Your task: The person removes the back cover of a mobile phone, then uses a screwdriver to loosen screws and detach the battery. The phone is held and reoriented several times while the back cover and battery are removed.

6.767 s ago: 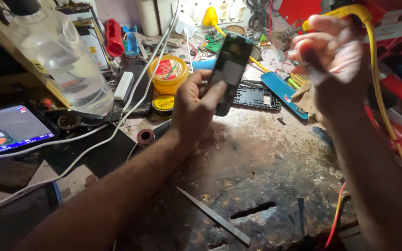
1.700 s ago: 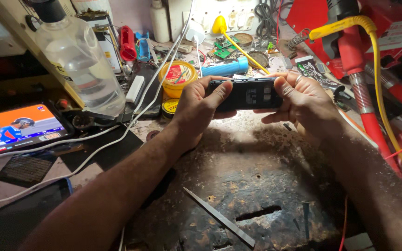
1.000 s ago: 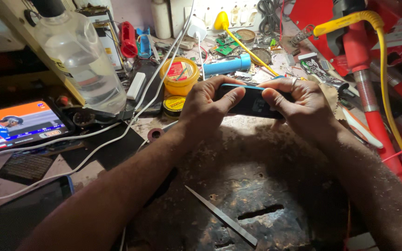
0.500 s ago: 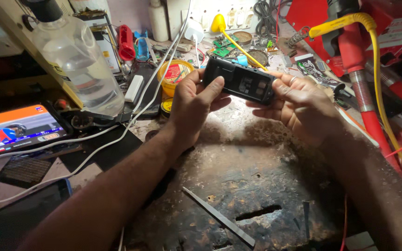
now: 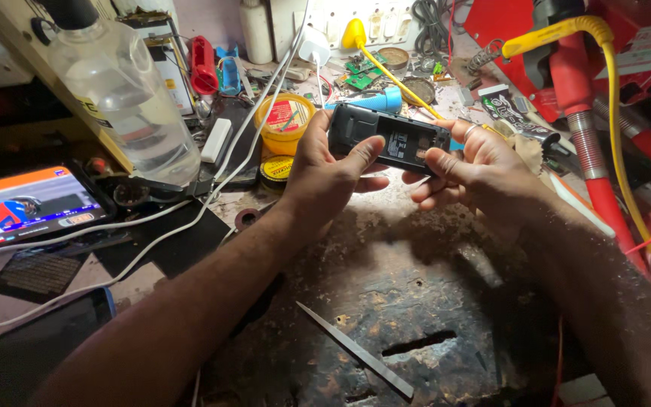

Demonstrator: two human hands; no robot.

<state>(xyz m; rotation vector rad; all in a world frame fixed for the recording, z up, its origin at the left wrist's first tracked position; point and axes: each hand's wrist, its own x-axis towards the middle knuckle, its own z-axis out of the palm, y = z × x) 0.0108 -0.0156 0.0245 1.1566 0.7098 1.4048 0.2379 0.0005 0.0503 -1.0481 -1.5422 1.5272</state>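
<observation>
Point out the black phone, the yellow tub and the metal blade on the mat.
black phone (image 5: 388,137), head view, open back near the middle.
yellow tub (image 5: 284,124), head view, lid.
metal blade (image 5: 356,351), head view, mid-length of the strip.

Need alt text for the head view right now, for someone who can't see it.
Both hands, left hand and right hand, hold a small black phone with its back open above a worn workbench. Metal tweezers lie nearer.
</observation>
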